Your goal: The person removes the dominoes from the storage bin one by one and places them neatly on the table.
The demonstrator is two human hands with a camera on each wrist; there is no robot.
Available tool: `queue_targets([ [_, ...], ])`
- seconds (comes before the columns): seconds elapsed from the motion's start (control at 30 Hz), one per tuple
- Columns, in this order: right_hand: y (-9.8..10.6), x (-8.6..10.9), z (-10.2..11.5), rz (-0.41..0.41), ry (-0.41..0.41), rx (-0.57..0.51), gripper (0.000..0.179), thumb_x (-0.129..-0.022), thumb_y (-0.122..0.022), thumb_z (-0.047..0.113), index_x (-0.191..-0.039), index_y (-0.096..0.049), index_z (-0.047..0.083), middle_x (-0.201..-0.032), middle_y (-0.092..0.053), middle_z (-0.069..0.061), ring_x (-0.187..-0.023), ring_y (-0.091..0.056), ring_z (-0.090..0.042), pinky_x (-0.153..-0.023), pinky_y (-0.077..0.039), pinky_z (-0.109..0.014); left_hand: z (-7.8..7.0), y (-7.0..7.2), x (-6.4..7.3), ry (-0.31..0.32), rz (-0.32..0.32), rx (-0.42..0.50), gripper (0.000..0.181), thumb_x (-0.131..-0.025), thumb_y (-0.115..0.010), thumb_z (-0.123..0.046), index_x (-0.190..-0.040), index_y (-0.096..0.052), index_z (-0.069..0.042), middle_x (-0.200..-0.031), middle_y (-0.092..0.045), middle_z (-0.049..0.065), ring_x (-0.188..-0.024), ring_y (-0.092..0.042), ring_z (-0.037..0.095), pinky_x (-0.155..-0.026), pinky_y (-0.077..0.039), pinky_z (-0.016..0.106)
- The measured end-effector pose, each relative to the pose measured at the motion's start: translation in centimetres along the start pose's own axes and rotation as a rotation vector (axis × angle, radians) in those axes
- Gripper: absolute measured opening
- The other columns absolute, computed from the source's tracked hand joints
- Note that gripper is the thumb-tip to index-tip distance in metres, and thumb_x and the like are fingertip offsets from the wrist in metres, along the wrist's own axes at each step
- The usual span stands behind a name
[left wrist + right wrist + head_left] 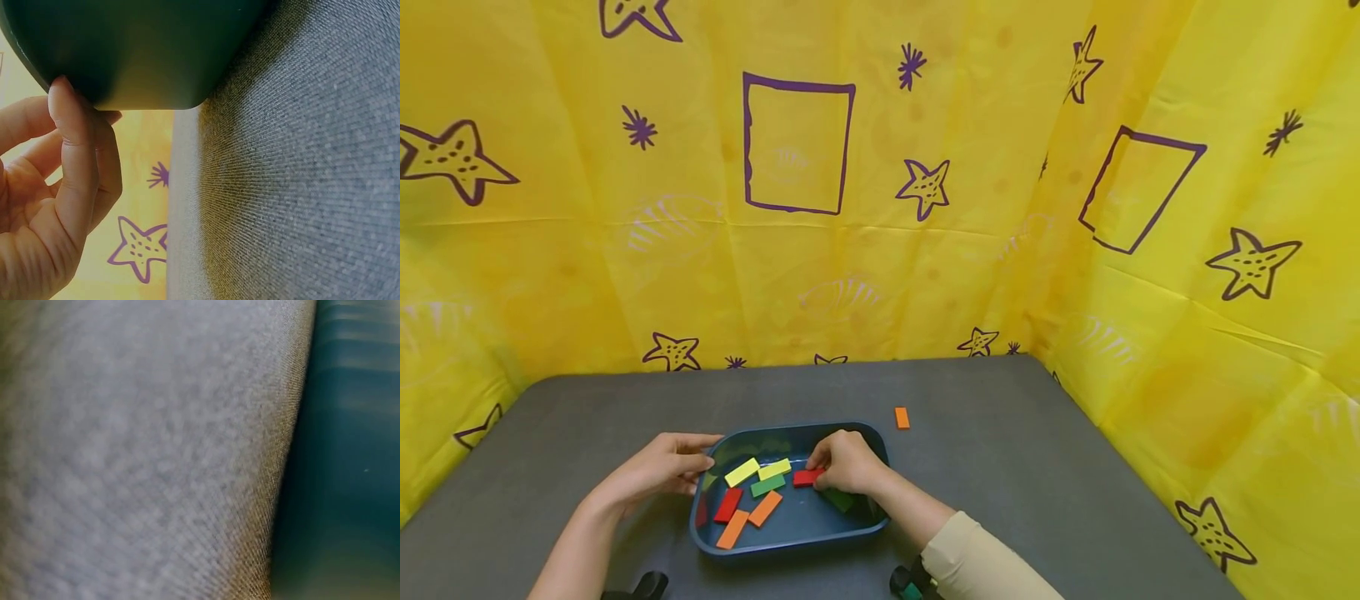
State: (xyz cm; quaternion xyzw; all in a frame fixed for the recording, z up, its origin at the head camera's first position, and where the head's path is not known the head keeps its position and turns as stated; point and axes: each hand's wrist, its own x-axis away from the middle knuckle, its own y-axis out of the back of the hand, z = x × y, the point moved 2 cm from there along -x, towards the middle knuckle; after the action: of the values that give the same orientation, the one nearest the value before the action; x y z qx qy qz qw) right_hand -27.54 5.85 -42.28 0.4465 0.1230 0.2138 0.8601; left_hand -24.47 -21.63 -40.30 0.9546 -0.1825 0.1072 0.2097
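Observation:
A dark blue rectangular tray point(808, 522) stands on the grey table, with several small flat blocks in it. My left hand point(651, 469) pinches its left end at the rim, thumb and fingers at the edge; the left wrist view shows the tray's outer wall point(150, 62) above those fingers. Inside the tray's right part, my right hand point(852, 463) pinches a red block point(805, 478) with curled fingers. A green block point(839, 500) lies in shadow under that hand, partly covered. In the right wrist view the hand is out of sight; only cloth and the tray's side point(350, 462) appear.
Left in the tray lie yellow blocks point(742, 472), a green block point(768, 485), a red block point(728, 505) and orange blocks point(765, 508). One orange block point(902, 418) sits on the table behind the tray. Yellow patterned curtains point(865, 283) enclose the table's back and sides.

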Motion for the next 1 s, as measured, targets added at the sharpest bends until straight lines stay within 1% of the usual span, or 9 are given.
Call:
queue_targets([
  [0.17,0.0,-0.1,-0.1,-0.017,-0.017,-0.037,0.018,-0.071,-0.085,0.007,-0.088,-0.079,0.011,-0.081,-0.075,0.002,-0.064,-0.055,0.001,-0.060,-0.046,-0.015,0.1,0.0,0.0,0.010,-0.005,0.002,0.059,-0.098,-0.053,-0.014,-0.148,-0.033,0.011,-0.086,-0.058,0.006,-0.075,-0.055,0.017,-0.066,-0.054,0.026],
  [0.3,0.0,-0.1,-0.1,-0.033,-0.028,-0.089,0.017,-0.073,-0.084,0.007,-0.089,-0.079,0.010,-0.080,-0.074,0.001,-0.062,-0.055,0.000,-0.057,-0.047,-0.016,0.1,0.0,0.1,-0.006,0.014,0.008,0.060,-0.098,-0.052,-0.014,-0.148,-0.031,0.012,-0.086,-0.058,0.005,-0.074,-0.055,0.015,-0.066,-0.054,0.026],
  [0.47,0.3,-0.1,-0.1,-0.071,-0.020,-0.136,0.016,-0.073,-0.084,0.007,-0.089,-0.079,0.010,-0.080,-0.075,-0.001,-0.060,-0.056,0.000,-0.055,-0.048,-0.017,0.0,0.0,0.2,-0.017,0.024,0.012,0.061,-0.099,-0.052,-0.015,-0.148,-0.030,0.012,-0.083,-0.056,0.004,-0.073,-0.054,0.014,-0.065,-0.054,0.025],
  [0.63,0.5,-0.2,-0.2,-0.094,-0.017,-0.175,0.017,-0.075,-0.084,0.010,-0.091,-0.080,0.010,-0.084,-0.076,-0.003,-0.063,-0.057,0.000,-0.056,-0.048,-0.017,0.0,0.0,0.1,-0.022,0.021,0.008,0.061,-0.098,-0.053,-0.015,-0.148,-0.031,0.012,-0.081,-0.054,0.003,-0.073,-0.054,0.014,-0.065,-0.054,0.025],
  [0.83,0.7,-0.1,-0.1,-0.113,-0.020,-0.221,0.019,-0.076,-0.083,0.013,-0.094,-0.079,0.009,-0.084,-0.075,-0.004,-0.063,-0.056,-0.003,-0.056,-0.048,-0.018,0.2,0.0,0.1,-0.020,0.019,0.003,0.061,-0.099,-0.052,-0.015,-0.148,-0.030,0.012,-0.081,-0.054,0.002,-0.073,-0.054,0.014,-0.065,-0.054,0.025],
  [1.0,1.4,-0.1,-0.2,-0.151,-0.019,-0.260,0.021,-0.077,-0.083,0.017,-0.097,-0.079,0.011,-0.086,-0.075,-0.003,-0.068,-0.058,-0.003,-0.062,-0.050,-0.018,0.1,0.1,0.1,-0.036,0.021,0.007,0.061,-0.099,-0.052,-0.015,-0.148,-0.030,0.013,-0.082,-0.055,0.003,-0.072,-0.054,0.014,-0.066,-0.054,0.026],
])
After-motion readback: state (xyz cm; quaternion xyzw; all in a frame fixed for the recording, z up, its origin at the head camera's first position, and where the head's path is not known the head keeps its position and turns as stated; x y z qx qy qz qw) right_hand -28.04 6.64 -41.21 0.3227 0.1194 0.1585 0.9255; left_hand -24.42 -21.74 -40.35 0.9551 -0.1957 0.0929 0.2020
